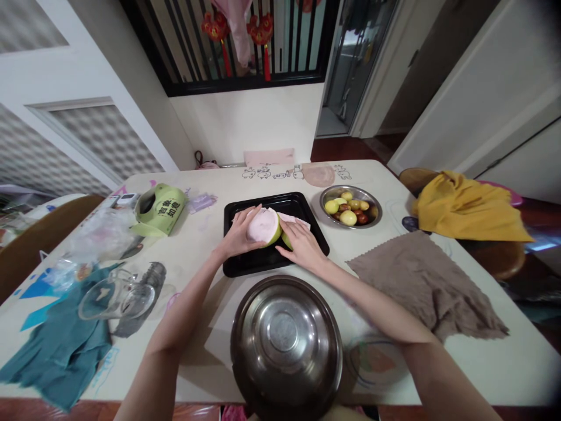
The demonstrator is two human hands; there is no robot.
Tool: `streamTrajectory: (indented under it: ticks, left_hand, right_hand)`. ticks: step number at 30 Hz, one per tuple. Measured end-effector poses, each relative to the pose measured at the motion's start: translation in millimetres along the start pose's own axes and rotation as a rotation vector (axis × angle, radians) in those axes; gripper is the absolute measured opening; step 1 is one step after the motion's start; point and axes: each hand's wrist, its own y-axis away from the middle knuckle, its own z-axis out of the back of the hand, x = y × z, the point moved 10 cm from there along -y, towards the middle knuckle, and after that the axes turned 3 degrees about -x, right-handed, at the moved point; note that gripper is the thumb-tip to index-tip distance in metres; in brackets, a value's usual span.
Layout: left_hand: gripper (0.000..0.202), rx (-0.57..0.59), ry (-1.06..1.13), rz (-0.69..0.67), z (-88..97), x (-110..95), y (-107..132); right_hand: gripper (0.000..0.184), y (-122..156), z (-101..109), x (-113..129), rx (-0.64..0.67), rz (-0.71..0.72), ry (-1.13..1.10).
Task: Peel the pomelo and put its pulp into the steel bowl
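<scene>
A partly peeled pomelo (pixel 264 226), pale pink pith with green rind at its lower edge, rests in a black baking tray (pixel 307 210) at the middle of the table. My left hand (pixel 239 235) cups its left side with the fingers curled against the pith. My right hand (pixel 302 244) presses on its right side, fingers laid over a flap of peel (pixel 294 220). A big steel bowl (pixel 286 345), with nothing in it, stands just in front of the tray near the table's front edge.
A small steel bowl of yellow and red fruits (pixel 350 206) sits right of the tray. A brown cloth (pixel 427 286) lies front right. A glass jug (pixel 116 294), a teal cloth (pixel 65 348), a green tissue box (pixel 160 209) and plastic bags (pixel 103 234) crowd the left. A yellow cloth (pixel 468 207) drapes a chair.
</scene>
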Motion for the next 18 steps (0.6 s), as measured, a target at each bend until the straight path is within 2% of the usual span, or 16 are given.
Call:
streamTrajectory:
  ticks: [2, 4, 9, 13, 18]
  left_hand:
    - [0.119, 0.088, 0.004, -0.023, -4.5, 6, 3]
    - [0.126, 0.125, -0.009, -0.037, -6.9, 10, 4]
    - [0.108, 0.027, -0.101, -0.052, -2.6, 10, 3]
    - [0.099, -0.035, -0.143, -0.045, 2.1, 7, 4]
    - [0.099, -0.067, -0.182, -0.034, 7.5, 1, 10]
  right_hand:
    - [0.086, 1, -6, 0, 0.018, -0.012, 0.01]
    - [0.095, 1, -12, 0, 0.026, -0.026, 0.01]
    - [0.107, -3, -24, -5, 0.013, -0.067, -0.008]
    - [0.104, -7, -27, -9, -0.021, -0.075, -0.038]
    - [0.1, -8, -25, -12, -0.003, -0.034, -0.075]
